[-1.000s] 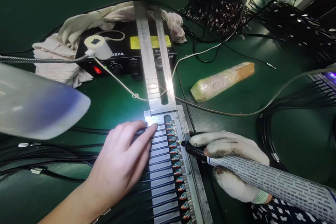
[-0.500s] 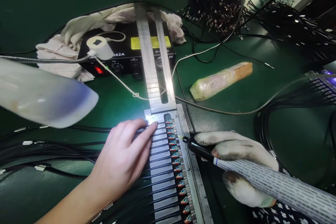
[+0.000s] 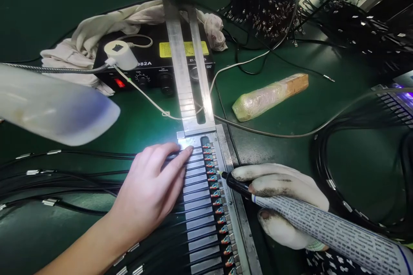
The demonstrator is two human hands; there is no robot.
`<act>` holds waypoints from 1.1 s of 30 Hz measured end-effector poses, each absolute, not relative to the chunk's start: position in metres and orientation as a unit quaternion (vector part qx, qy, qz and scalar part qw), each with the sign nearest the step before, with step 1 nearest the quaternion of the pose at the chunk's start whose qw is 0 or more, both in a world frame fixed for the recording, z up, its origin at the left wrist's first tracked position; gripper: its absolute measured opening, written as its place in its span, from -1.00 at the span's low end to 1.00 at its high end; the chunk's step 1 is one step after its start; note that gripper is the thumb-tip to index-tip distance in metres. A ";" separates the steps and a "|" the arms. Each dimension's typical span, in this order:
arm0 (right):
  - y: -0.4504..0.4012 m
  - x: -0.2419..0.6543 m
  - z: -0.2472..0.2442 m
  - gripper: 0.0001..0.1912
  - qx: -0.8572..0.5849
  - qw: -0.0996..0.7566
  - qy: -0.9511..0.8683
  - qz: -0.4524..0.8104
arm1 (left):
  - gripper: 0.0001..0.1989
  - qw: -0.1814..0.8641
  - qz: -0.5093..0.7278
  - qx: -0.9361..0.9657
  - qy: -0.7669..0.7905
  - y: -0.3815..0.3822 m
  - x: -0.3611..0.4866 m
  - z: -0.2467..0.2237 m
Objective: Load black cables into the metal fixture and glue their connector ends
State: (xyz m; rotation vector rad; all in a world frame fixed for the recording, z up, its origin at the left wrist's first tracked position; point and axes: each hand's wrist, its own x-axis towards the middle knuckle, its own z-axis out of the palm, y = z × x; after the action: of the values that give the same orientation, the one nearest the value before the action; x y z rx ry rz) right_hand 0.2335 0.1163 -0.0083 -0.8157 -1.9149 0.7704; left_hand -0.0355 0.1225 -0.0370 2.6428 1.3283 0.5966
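Observation:
My bare left hand (image 3: 151, 187) lies over the upper end of a long metal jig (image 3: 247, 227), its fingers bent and close together, the thumb tip pressing at the topmost black cable (image 3: 197, 147). Several such cables lie side by side across the jig, each ending in a small connector (image 3: 214, 186) with coloured wires exposed. My right hand (image 3: 290, 187), in a stained white glove, is wrapped round a printed glue tube (image 3: 309, 217). The tube's black nozzle (image 3: 237, 184) points left, its thin tip just beside the upper connectors. Whether the tip touches one, I cannot tell.
A black dispenser box (image 3: 145, 79) stands behind the jig, with cloth gloves (image 3: 93, 34) on it. A blurred white lamp (image 3: 64, 105) juts in from the left. Right of the jig lie a wrapped block (image 3: 269, 96) and coiled cables (image 3: 319, 163). Cable bundles (image 3: 264, 4) lie behind.
My right hand has brought the glue tube a little down along the row, past another connector or so. My left hand stays at the same place on the jig. The view has shifted slightly.

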 end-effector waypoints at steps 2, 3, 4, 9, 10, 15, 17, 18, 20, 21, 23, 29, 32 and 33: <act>0.117 0.233 -0.008 -0.84 -0.329 0.447 -0.770 0.315 | -0.60 0.062 0.199 0.874 0.438 0.123 -0.036 -0.037; 0.117 0.232 -0.008 -0.85 -0.329 0.448 -0.769 0.316 | -0.60 0.062 0.199 0.874 0.438 0.123 -0.036 -0.037; 0.117 0.232 -0.008 -0.85 -0.330 0.448 -0.768 0.317 | -0.60 0.064 0.198 0.874 0.439 0.123 -0.036 -0.037; 0.115 0.233 -0.007 -0.85 -0.329 0.456 -0.765 0.313 | -0.60 0.065 0.201 0.873 0.440 0.122 -0.036 -0.038; 0.115 0.233 -0.007 -0.85 -0.327 0.458 -0.765 0.313 | -0.60 0.065 0.201 0.873 0.439 0.123 -0.036 -0.038; 0.114 0.232 -0.008 -0.84 -0.325 0.461 -0.762 0.318 | -0.59 0.067 0.201 0.873 0.439 0.123 -0.035 -0.036; 0.113 0.232 -0.008 -0.84 -0.330 0.465 -0.756 0.322 | -0.59 0.068 0.199 0.873 0.439 0.123 -0.036 -0.036; 0.113 0.232 -0.009 -0.84 -0.333 0.467 -0.753 0.323 | -0.59 0.068 0.198 0.874 0.439 0.122 -0.036 -0.036; 0.114 0.232 -0.009 -0.85 -0.332 0.467 -0.753 0.322 | -0.59 0.068 0.197 0.873 0.440 0.122 -0.036 -0.036; 0.114 0.232 -0.009 -0.85 -0.330 0.467 -0.755 0.323 | -0.59 0.067 0.198 0.873 0.441 0.122 -0.036 -0.037; 0.115 0.232 -0.009 -0.86 -0.326 0.465 -0.756 0.327 | -0.59 0.067 0.198 0.872 0.442 0.122 -0.036 -0.037; 0.115 0.232 -0.010 -0.86 -0.333 0.471 -0.746 0.333 | -0.59 0.066 0.195 0.872 0.444 0.121 -0.036 -0.038; 0.113 0.231 -0.011 -0.85 -0.344 0.474 -0.738 0.337 | -0.58 0.068 0.193 0.871 0.447 0.121 -0.036 -0.037; 0.113 0.231 -0.011 -0.84 -0.347 0.476 -0.734 0.338 | -0.57 0.069 0.193 0.871 0.447 0.121 -0.036 -0.037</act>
State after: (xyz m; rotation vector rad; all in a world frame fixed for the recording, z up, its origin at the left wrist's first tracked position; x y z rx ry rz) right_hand 0.2312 0.1131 -0.0109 -0.8477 -1.7948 0.8273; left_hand -0.0364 0.1215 -0.0372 2.6216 1.3463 0.5800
